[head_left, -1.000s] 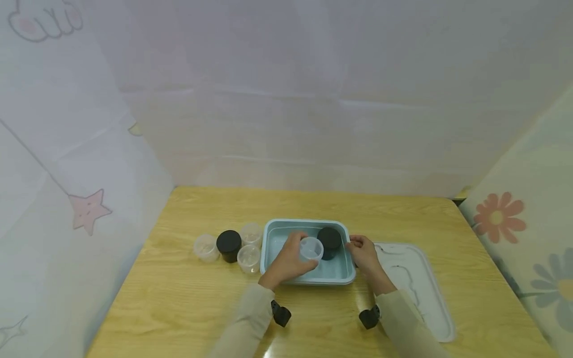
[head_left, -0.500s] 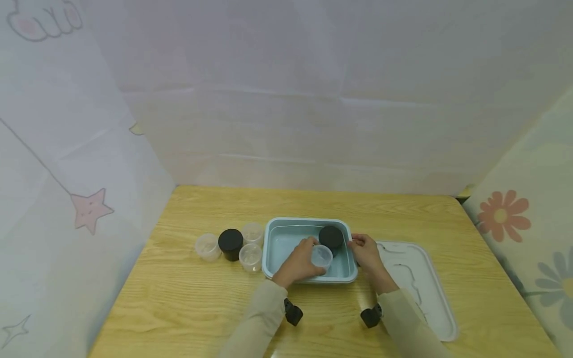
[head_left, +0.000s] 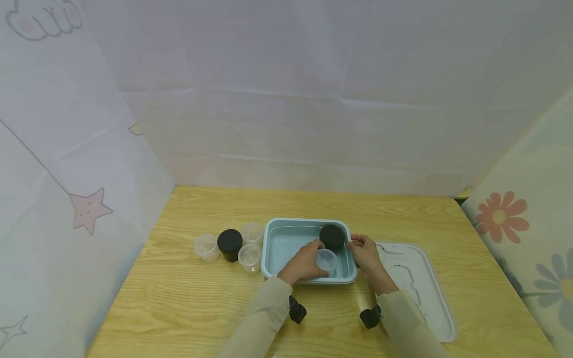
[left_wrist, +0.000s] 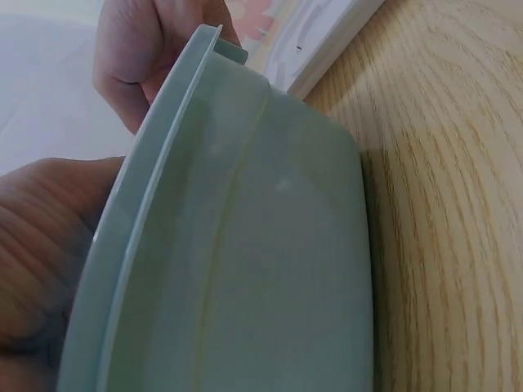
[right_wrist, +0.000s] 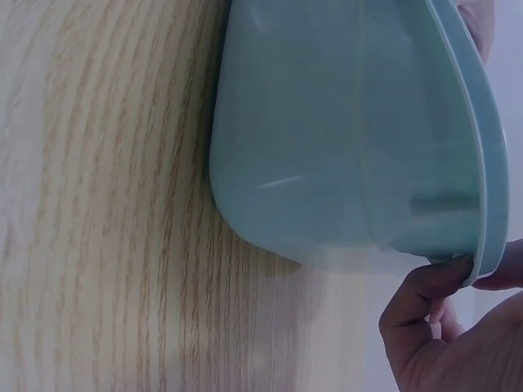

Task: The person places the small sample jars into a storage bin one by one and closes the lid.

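A light blue rectangular tub [head_left: 286, 242] stands on the wooden table. Inside its right half my left hand [head_left: 305, 261] grips a small clear plastic cup [head_left: 327, 260], thumb at the near side and fingers at the far side. Just behind that cup, in the tub's back right corner, sits a black round-topped jar [head_left: 332, 236]. My right hand [head_left: 366, 254] pinches the tub's right rim; in the right wrist view, thumb and fingers [right_wrist: 441, 278] close on the rim's edge. The left wrist view shows the tub's outer wall [left_wrist: 278, 229], with the cup hidden behind it.
Left of the tub stand several clear cups [head_left: 249, 257] around another black jar [head_left: 230, 244]. A white lid [head_left: 414, 283] lies at the right, partly under the right forearm. Patterned cloth [head_left: 286, 99] hangs behind and at both sides of the table.
My left hand has moved right and slightly toward me with the clear cup, lowering it into the tub's front right corner. My right hand stays on the rim.
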{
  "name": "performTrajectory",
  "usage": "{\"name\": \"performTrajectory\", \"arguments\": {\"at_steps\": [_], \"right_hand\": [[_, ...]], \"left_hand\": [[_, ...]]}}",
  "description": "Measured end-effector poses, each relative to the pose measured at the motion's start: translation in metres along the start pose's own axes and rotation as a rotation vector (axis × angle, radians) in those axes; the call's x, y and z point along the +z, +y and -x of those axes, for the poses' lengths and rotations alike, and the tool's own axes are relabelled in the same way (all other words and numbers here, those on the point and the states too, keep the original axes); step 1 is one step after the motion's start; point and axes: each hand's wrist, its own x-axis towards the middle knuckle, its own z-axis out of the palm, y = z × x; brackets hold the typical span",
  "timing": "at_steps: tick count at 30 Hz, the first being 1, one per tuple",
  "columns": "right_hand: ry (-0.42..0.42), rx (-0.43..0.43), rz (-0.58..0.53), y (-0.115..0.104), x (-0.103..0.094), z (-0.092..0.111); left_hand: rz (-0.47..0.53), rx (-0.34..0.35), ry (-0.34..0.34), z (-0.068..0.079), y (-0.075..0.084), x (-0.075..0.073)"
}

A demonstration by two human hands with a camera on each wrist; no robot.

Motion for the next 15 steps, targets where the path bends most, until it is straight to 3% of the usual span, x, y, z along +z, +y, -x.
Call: {"name": "performTrajectory", "arguments": {"at_steps": [15], "right_hand": [[-0.005, -0.007, -0.015, 0.0004, -0.0006, 0.0008]], "left_hand": [[0.002, 0.014, 0.022, -0.0066, 0.0047, 0.0091]]}}
